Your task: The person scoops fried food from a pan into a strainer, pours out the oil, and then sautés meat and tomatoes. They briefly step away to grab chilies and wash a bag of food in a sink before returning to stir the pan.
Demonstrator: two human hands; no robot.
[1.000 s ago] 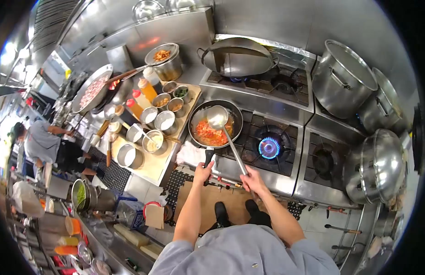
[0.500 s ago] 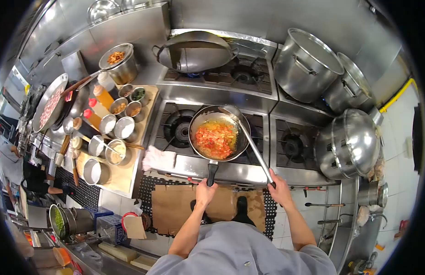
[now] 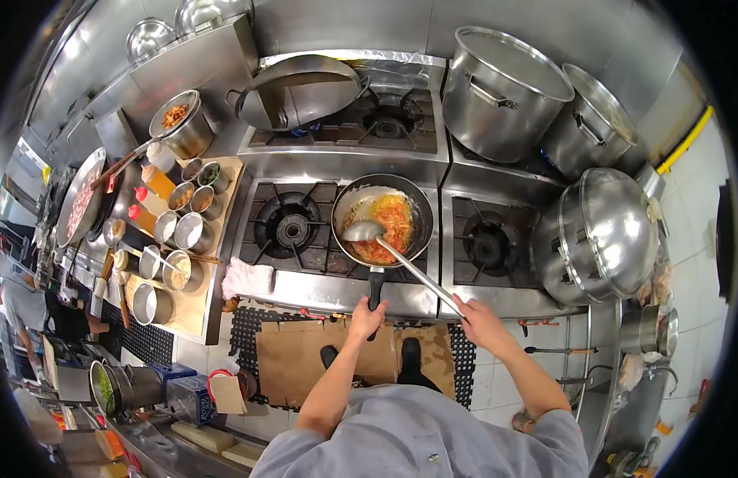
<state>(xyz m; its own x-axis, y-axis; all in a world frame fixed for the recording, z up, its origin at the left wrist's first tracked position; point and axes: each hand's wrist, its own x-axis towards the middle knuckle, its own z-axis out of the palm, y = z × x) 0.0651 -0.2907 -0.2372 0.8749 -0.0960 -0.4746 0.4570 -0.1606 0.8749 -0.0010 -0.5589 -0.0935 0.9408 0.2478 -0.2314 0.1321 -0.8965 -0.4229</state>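
My left hand (image 3: 367,319) is closed around the black handle of a frying pan (image 3: 422,219) on the front burner. In the pan lies a chopped, red-orange mixture (image 3: 395,213) that looks like tomato in yellowish liquid. My right hand (image 3: 479,323) grips the far end of a long metal ladle (image 3: 416,273). Its bowl rests low in the pan, on the left part of the mixture, and covers some of it.
Left of the pan is a burner (image 3: 292,230), with a pinkish cloth (image 3: 247,279) on the stove edge. Further left, a board (image 3: 189,317) holds several metal containers and squeeze bottles. A wok (image 3: 297,92) stands behind; tall pots (image 3: 504,95) and a domed steel vessel (image 3: 600,239) are right. Another person (image 3: 26,307) is far left.
The ladle bowl has swung from the pan's upper right edge to its left middle, on the mixture. The mixture is bunched differently. The whole view has shifted somewhat.
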